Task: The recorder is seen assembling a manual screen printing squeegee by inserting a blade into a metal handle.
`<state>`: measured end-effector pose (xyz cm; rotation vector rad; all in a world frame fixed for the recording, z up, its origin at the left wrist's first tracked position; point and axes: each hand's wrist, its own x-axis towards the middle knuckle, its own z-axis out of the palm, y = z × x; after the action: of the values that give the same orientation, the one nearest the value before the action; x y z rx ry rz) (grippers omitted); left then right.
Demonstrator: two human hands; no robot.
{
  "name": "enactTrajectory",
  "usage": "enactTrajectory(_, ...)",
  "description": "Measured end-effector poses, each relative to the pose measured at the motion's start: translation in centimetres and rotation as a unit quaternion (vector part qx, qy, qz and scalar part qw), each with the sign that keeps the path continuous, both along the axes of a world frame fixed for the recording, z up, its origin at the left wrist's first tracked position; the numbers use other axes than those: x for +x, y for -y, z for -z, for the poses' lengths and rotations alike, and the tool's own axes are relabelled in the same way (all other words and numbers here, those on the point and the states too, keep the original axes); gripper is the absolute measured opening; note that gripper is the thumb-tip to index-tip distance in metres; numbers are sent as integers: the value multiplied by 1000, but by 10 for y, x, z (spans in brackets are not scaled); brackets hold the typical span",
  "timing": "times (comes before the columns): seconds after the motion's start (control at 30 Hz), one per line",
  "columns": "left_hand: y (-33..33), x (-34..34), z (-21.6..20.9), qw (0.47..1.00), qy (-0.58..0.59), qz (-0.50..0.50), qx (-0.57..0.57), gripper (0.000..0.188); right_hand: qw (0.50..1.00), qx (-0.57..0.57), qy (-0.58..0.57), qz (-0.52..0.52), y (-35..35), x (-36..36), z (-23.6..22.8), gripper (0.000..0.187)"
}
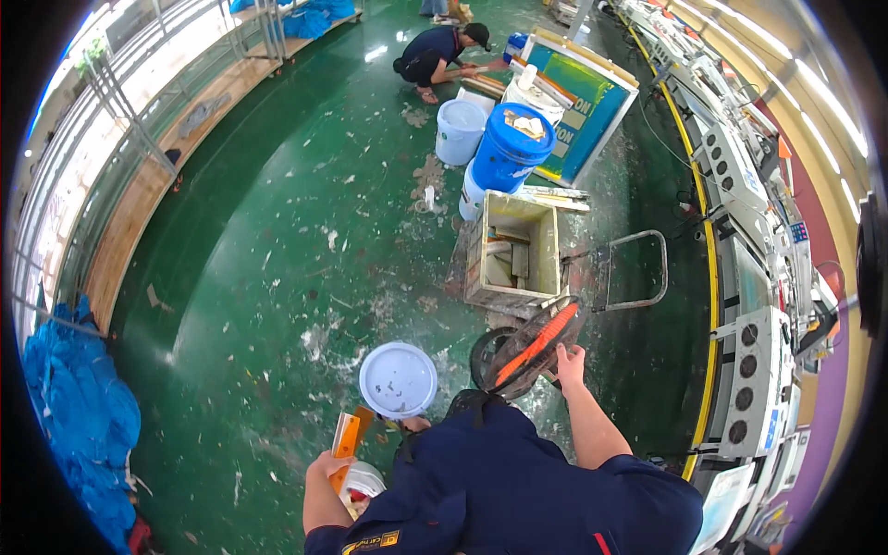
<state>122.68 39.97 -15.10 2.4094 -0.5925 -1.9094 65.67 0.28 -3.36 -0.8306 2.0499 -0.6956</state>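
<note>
In my left hand (326, 465), at the lower left of my body, is a flat orange squeegee (345, 446) with a pale edge, held upright by closed fingers. Just below it is a white tub (365, 483) with something red and pale inside. A pale blue round bucket lid or shallow tub (398, 380) with dark specks rests on the floor in front of me. My right hand (571, 363) has curled fingers beside the edge of a dark, round, tilted thing (529, 363) with an orange strip (541, 344) across it. What these fingers grip is hidden.
Ahead stand a grimy square bin (511, 294) with blocks inside, a metal-handled trolley (638, 303), blue buckets (514, 146) and a framed printing screen (578, 106). A co-worker (439, 60) squats beyond. Machines (745, 370) line the right; shelving (148, 199) and blue sheeting (79, 398) the left.
</note>
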Motion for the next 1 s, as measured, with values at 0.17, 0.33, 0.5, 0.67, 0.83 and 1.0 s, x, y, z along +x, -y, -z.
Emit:
enactTrajectory(0.17, 140, 63, -44, 984, 27, 171, -49, 86, 924, -149, -353, 16, 18, 40, -7, 59)
enactTrajectory(0.33, 221, 53, -47, 981, 19, 192, -19, 86, 895, -247, -258, -266, 103, 130, -22, 40)
enactTrajectory(0.5, 257, -6, -5, 983, -130, -130, -12, 83, 906, 11, -35, -421, 197, 195, 103, 36)
enactTrajectory(0.67, 426, -17, -38, 984, -149, -96, -19, 84, 739, 121, -29, -663, 323, 262, 126, 38)
enactTrajectory(0.83, 558, -18, -84, 995, -93, 9, -40, 82, 582, -103, 9, -806, 409, 352, 81, 64)
enactTrajectory(1.0, 692, -12, -81, 976, -60, 200, -67, 80, 499, -240, -18, -833, 439, 354, 16, 72)
